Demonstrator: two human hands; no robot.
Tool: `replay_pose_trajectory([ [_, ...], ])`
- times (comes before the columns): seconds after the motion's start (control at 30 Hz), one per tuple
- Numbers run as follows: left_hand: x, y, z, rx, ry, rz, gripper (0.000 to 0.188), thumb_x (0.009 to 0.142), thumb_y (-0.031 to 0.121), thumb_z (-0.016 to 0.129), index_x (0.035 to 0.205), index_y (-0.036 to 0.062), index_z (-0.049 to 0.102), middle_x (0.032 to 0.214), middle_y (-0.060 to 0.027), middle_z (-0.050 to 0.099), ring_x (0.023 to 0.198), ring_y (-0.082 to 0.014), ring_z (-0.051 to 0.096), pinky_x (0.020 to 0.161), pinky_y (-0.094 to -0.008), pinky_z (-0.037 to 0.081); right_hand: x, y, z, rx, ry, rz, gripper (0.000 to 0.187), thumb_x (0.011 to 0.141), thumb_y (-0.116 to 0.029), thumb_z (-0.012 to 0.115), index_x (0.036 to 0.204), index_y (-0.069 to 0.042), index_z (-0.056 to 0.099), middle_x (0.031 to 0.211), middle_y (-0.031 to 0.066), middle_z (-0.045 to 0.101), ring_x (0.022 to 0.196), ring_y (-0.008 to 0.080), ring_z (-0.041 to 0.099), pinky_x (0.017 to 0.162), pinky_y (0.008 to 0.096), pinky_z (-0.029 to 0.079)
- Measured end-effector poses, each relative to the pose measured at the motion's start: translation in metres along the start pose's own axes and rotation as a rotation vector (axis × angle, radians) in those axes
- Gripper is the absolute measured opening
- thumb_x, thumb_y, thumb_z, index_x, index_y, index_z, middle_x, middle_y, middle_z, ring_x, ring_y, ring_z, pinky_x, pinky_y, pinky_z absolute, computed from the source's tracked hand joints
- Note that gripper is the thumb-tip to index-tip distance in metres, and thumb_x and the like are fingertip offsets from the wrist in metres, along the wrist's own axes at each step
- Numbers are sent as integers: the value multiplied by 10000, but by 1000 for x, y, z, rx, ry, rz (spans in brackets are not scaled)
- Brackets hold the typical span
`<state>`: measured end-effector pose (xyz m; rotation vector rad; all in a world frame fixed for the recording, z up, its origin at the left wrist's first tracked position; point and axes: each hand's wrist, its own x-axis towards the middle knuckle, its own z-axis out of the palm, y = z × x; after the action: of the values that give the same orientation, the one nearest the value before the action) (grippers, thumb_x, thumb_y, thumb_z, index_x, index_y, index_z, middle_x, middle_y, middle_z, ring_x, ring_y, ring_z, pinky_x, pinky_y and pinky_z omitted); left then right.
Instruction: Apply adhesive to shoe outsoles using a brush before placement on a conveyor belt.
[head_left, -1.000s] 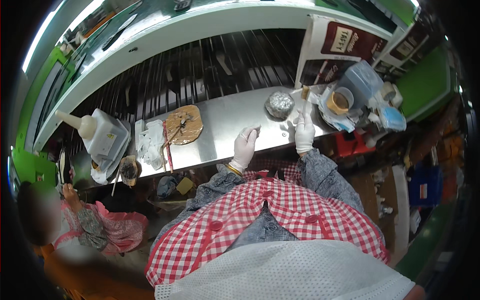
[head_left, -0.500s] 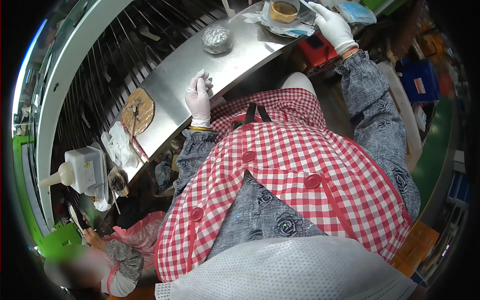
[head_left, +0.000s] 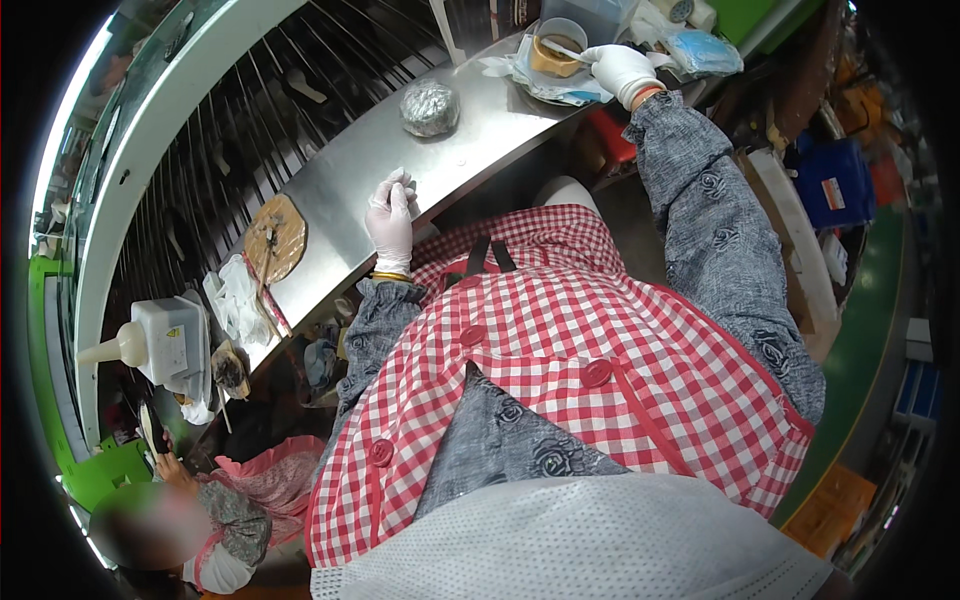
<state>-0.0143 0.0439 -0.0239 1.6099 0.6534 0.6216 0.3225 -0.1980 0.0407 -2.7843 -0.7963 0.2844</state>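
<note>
Head view: right hand (head_left: 620, 68) is closing on a thin stick dipping into the small brown-filled cup (head_left: 556, 47); left hand (head_left: 392, 212) is pinching a small piece over the steel counter (head_left: 340, 190). Cup is likely tipping if levered.

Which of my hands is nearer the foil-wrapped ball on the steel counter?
Left. The left hand rests just below the foil-wrapped ball; the right hand is farther off, at the small cup.

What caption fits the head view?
Gloved right hand dips a stick in a brown-filled cup; left hand pinches a small piece.
</note>
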Motion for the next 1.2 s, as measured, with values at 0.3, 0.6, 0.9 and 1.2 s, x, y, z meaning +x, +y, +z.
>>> replay_pose_trajectory([
  [0.3,6,-2,-8,-18,-17,3,241,979,94,478,1171,0,591,993,-81,646,803,-110,608,619,-227,508,-1,11,-11,77,-7,-215,377,919,-336,526,1249,-171,604,1158,99,650,1051,278,614,929,342,456],
  [0.6,10,-4,-28,21,12,28,259,979,91,491,1198,-26,565,993,-83,633,932,-150,636,656,-233,514,-40,89,20,738,487,-51,311,928,-296,552,1097,-61,667,884,42,675,797,147,593,742,264,463],
  [0.9,3,16,-42,1026,84,671,315,893,114,565,1189,7,583,1170,-172,596,1061,-326,590,931,-412,468,-88,27,97,1092,281,-9,272,909,-248,586,1059,-37,669,892,90,697,800,165,653,739,279,494],
  [1.2,-11,37,-56,1297,11,644,352,898,160,529,1225,38,568,1231,-163,570,1158,-336,512,1009,-431,382,-84,-26,48,1457,243,92,290,930,-279,597,1049,-24,665,779,29,654,635,95,532,615,233,448],
])
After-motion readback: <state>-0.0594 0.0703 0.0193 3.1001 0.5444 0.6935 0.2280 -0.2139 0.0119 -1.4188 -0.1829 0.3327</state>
